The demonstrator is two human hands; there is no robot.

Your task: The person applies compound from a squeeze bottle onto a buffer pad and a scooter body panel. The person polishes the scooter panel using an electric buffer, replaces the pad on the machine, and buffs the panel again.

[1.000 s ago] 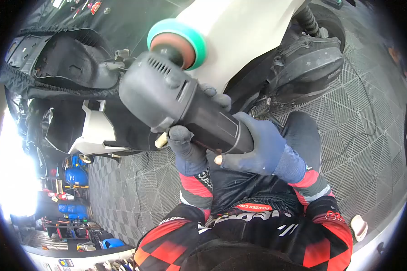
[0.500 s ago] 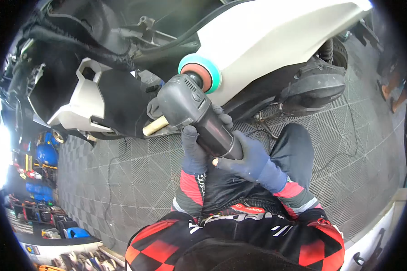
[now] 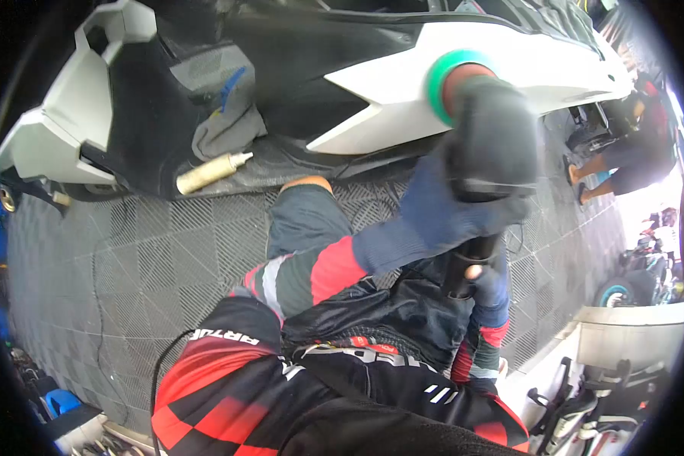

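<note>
Both my gloved hands are on a black electric polisher (image 3: 498, 140). My left hand (image 3: 437, 205) is wrapped around its body just behind the head. Lower down, my right hand (image 3: 492, 289) grips the rear handle, partly hidden by the tool; a bare fingertip shows through the glove. The green-edged foam pad (image 3: 438, 80) on a red backing appears to rest against a white side panel (image 3: 387, 72) of a motor scooter. The polisher's head is blurred by motion.
On the scooter's dark footboard lie a grey cloth (image 3: 232, 133) and a whitish squeeze bottle (image 3: 209, 175). Grey floor tiles (image 3: 197, 243) stretch below, with a thin cable. Another person (image 3: 638, 156) stands at the far right, near a wheel (image 3: 614, 295).
The polisher has moved right along the white panel with both hands on it. My view has shifted rightward too, bringing the other person further into sight.
</note>
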